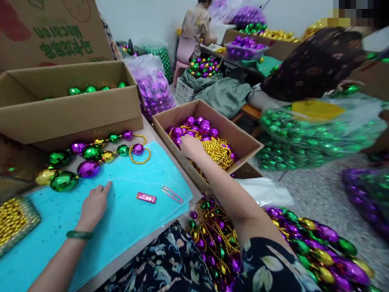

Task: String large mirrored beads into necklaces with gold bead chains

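My left hand [95, 202], with a green bangle at its wrist, rests on the blue cloth [121, 227], index finger stretched out. Its fingertip is at the end of a thin white thread [136, 177]. Above it lies a beaded strand of large purple [88, 168], green and gold beads, ending in a loop of small gold beads [140, 162]. My right hand [192, 146] reaches into a cardboard box [243, 156] among purple beads [205, 127] and gold bead chains [217, 152]; its fingertips are hidden. Pink-handled thread snips [172, 194] and a small pink packet [146, 197] lie on the cloth.
An open carton [69, 115] with green beads stands behind the strand. A container of gold beads [13, 219] sits at the left. Finished-looking strands [328, 243] and a bag of green beads [319, 138] lie at the right. Two other people [316, 65] sit farther back.
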Tool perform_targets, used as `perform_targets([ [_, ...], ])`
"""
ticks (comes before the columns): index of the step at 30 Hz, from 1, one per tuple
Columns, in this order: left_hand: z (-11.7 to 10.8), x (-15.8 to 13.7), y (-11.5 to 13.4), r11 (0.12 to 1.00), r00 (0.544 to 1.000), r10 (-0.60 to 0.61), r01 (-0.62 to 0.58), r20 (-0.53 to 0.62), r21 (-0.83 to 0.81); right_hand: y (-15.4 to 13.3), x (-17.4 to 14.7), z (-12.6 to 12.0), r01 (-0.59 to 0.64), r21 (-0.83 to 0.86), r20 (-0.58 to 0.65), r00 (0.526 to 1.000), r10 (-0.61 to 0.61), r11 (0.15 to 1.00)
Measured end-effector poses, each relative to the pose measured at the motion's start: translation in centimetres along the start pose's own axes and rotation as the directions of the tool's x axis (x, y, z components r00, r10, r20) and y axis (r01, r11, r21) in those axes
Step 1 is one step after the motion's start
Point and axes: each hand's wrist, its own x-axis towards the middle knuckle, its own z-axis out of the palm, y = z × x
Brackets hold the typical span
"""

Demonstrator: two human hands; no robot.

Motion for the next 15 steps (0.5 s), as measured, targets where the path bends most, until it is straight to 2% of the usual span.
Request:
perform_targets([
  [3,1.3,-0.1,0.2,1.000,0.997,0.001,0.001,-0.078,0.021,2.5,4.9,0.1,-0.076,-0.031,-0.016,0.997,0.075,0.997],
  [7,2.9,-0.2,0.5,0.999,0.976,-0.001,0.008,-0.217,0.031,3.0,9.4,1.8,-0.120,-0.043,-0.031,0.992,0.119,0.992],
  [11,3.7,-0.2,0.6,0.999,0.955,-0.036,0.028,-0.296,-0.031,1.8,11.1,3.9,-0.174,-0.044,-0.051,0.984,0.172,0.984],
  [15,3.8,-0.3,0.8,0.989,0.954,-0.103,0.068,-0.281,-0.133,0.1,11.0,5.4,-0.168,-0.040,-0.080,0.983,0.164,0.985],
])
